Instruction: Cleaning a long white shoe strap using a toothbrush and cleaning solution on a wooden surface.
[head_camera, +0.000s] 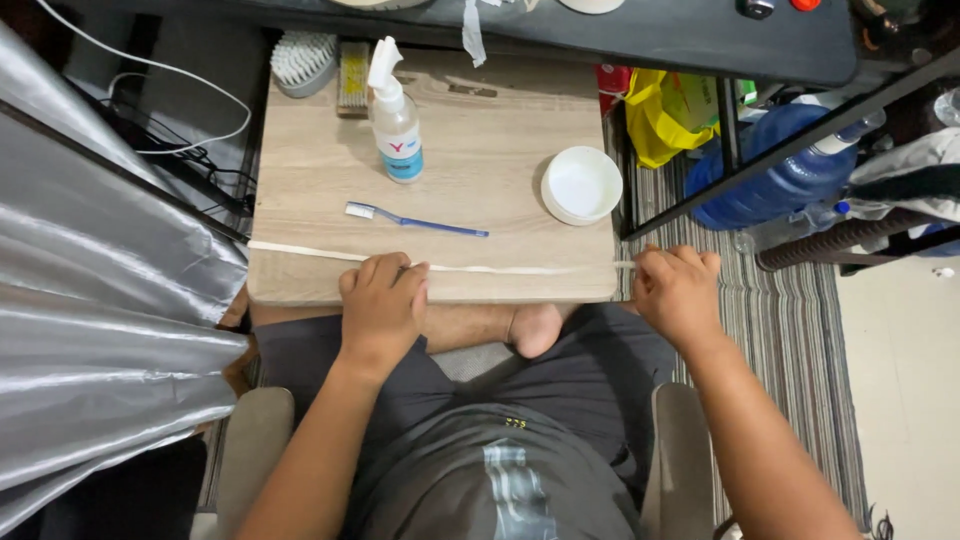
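A long thin white lace (300, 249) lies stretched across the near part of a small wooden table (490, 150). My left hand (382, 305) presses down on the lace near the table's front edge, fingers curled over it. My right hand (677, 292) is off the table's right edge, fingers pinched on the lace's right end, pulling it taut. A blue toothbrush (415, 221) lies just beyond the lace. A clear spray bottle (396, 122) with a white trigger stands behind the toothbrush. A white bowl (581, 184) sits at the right.
A scrub brush (305, 60) and a small wooden brush (352, 78) rest at the table's far left. Silver fabric (90, 300) hangs at the left. A blue water jug (790, 170) and a yellow bag (660, 120) stand at the right on a striped rug (790, 340).
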